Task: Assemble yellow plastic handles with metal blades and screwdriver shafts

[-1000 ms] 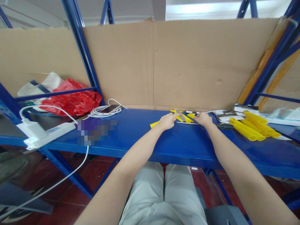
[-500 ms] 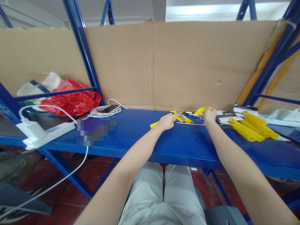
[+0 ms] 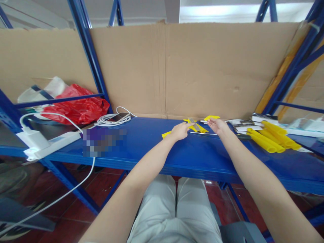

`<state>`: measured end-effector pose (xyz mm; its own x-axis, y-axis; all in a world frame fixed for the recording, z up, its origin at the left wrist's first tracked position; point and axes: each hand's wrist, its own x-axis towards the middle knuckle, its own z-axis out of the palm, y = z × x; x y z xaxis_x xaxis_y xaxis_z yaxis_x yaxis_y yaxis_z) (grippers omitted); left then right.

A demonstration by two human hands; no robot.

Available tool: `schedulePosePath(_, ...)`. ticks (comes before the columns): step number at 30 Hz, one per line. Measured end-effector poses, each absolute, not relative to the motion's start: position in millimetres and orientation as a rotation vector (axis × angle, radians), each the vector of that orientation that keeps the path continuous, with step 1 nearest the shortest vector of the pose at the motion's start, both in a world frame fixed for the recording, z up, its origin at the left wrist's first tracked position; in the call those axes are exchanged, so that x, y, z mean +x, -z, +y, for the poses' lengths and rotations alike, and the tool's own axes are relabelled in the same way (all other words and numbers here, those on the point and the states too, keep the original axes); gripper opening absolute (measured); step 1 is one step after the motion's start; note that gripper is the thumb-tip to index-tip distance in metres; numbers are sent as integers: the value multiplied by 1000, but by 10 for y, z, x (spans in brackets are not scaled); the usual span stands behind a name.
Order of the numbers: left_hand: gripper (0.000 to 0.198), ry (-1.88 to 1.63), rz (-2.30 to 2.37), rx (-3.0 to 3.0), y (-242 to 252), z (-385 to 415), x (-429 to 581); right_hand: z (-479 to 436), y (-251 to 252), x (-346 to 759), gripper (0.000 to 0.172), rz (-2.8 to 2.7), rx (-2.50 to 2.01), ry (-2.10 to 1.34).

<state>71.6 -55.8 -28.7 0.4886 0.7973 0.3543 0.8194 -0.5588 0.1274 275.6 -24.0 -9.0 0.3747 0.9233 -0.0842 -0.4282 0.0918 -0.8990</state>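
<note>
My left hand rests low over the shelf, its fingers closed on a yellow piece by a small grey metal plate. Another bit of yellow shows left of that hand; whether it is the same piece is hidden. My right hand is turned partly palm up, with its fingers loosely apart. Just beyond its fingertips lies a yellow strip, seemingly free of the grip. A thin metal rod with a dark handle runs beneath the right wrist.
Several yellow tubes are piled to the right, with black-and-white boxes behind them. At left are a coiled white cable, a power strip and a red plastic bag. Cardboard walls the back of the blue shelf.
My right hand has moved a little left and rolled palm up. The yellow strip has shifted left and now lies past its fingertips. My left hand has stayed put.
</note>
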Motion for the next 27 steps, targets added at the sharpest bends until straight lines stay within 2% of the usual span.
schedulePosePath(6, 51, 593, -1436, -2665, 313, -522, 712, -305, 63, 2692, 26, -646, -930, -1123)
schedulePosePath(27, 51, 598, -1434, -2682, 296, -556, 721, -471, 22, 2543, 23, -1094, -1000, -1063)
